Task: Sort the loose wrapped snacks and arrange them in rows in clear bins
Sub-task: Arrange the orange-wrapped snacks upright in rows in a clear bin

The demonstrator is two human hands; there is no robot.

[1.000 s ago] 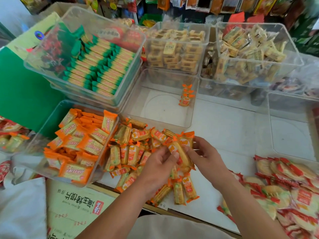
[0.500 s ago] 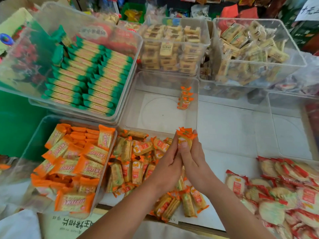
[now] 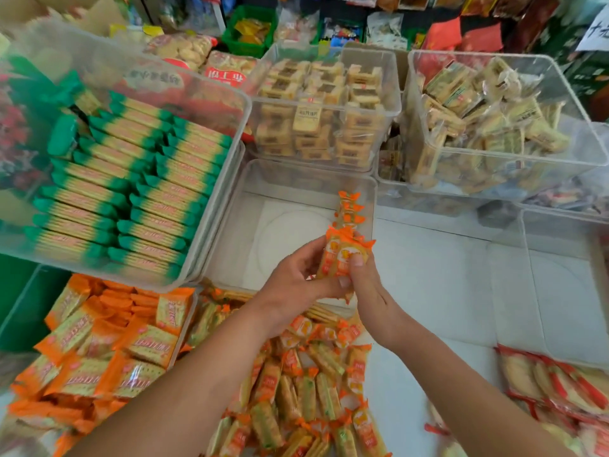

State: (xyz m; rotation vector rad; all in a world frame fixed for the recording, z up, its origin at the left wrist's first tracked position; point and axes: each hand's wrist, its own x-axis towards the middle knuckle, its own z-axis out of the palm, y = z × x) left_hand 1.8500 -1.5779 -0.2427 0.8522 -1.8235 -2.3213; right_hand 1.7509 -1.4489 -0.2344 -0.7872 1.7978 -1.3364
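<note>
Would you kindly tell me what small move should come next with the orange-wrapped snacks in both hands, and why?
Probably lower the bunch of orange-wrapped snacks, gripped by left hand and right hand, into the clear plastic bin, extending the short row of matching snacks at its right wall, which they hover near.

A small snack shop, with stock on every side. Crowded clear bins [image 3: 290,179] sit on a white table [image 3: 428,275], each holding one kind of wrapped snacks: green packs [image 3: 138,166] in neat rows, tan biscuits [image 3: 316,107], orange packs [image 3: 99,351]. Behind them bagged goods [image 3: 197,51] pile up around a green crate [image 3: 247,31] — and a handwritten paper sign [image 3: 596,31] shows at the far right.
</note>
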